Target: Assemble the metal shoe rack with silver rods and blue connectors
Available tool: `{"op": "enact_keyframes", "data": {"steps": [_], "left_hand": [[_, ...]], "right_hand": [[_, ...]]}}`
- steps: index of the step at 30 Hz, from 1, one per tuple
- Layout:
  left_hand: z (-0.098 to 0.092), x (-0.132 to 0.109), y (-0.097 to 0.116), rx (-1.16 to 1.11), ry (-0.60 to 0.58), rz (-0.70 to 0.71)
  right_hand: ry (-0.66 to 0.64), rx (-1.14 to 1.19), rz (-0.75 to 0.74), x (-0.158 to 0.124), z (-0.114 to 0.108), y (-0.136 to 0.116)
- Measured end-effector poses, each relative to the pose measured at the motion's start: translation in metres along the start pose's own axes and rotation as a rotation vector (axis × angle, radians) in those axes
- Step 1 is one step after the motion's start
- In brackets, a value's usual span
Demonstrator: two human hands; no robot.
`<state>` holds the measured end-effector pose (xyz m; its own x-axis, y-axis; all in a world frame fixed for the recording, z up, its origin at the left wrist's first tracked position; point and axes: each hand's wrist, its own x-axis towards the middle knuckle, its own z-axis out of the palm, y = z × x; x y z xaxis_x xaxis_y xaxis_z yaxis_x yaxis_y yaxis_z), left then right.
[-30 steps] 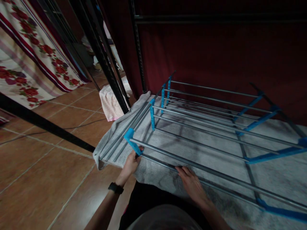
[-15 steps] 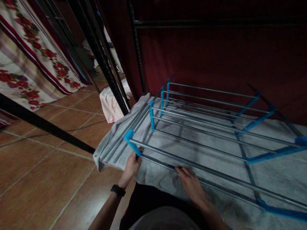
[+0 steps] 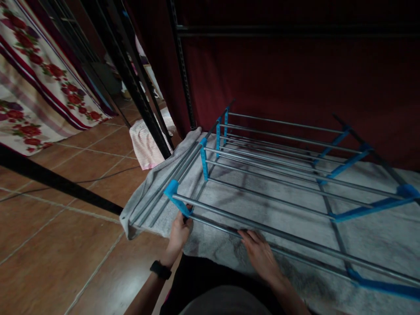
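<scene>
A rack of grey metal tubes [image 3: 278, 179] joined by blue plastic connectors lies on a grey towel [image 3: 210, 245] on the floor. My left hand [image 3: 179, 232], with a black watch on the wrist, grips the near-left blue connector [image 3: 175, 199] where the lower tube meets it. My right hand [image 3: 259, 253] rests palm down on the towel, its fingers curled over the lowest grey tube [image 3: 229, 229].
Brown floor tiles [image 3: 59, 245] spread to the left. A black metal frame [image 3: 127, 74] stands behind the rack, with a dark red curtain [image 3: 295, 74] beyond. A pink cloth [image 3: 144, 146] lies by the frame. Floral fabric [image 3: 39, 87] hangs at far left.
Both hands hold their places on the rack. The view has drifted slightly, so the rack sits a little further left and lower in the picture.
</scene>
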<state>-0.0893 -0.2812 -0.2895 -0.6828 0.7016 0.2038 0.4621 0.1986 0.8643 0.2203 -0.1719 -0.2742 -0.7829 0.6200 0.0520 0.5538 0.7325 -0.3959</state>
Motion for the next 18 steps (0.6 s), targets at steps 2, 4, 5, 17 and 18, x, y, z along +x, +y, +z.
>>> {"op": "enact_keyframes", "data": {"steps": [2, 4, 5, 17, 18], "left_hand": [[0.005, -0.002, 0.003, -0.02, 0.053, -0.012], [0.007, -0.004, 0.005, -0.03, 0.079, -0.026], [0.008, -0.004, 0.006, -0.034, 0.08, -0.032], [0.004, 0.002, -0.005, -0.033, 0.079, -0.113], [0.002, 0.003, -0.006, -0.033, 0.067, -0.116]], "right_hand": [[0.009, 0.007, -0.001, 0.0, 0.001, 0.0], [0.027, 0.006, -0.004, 0.0, 0.003, -0.001], [0.04, 0.004, -0.005, 0.0, 0.004, -0.001], [0.546, 0.101, 0.038, -0.069, 0.018, 0.04], [0.604, 0.124, 0.08, -0.085, 0.019, 0.051]]}}
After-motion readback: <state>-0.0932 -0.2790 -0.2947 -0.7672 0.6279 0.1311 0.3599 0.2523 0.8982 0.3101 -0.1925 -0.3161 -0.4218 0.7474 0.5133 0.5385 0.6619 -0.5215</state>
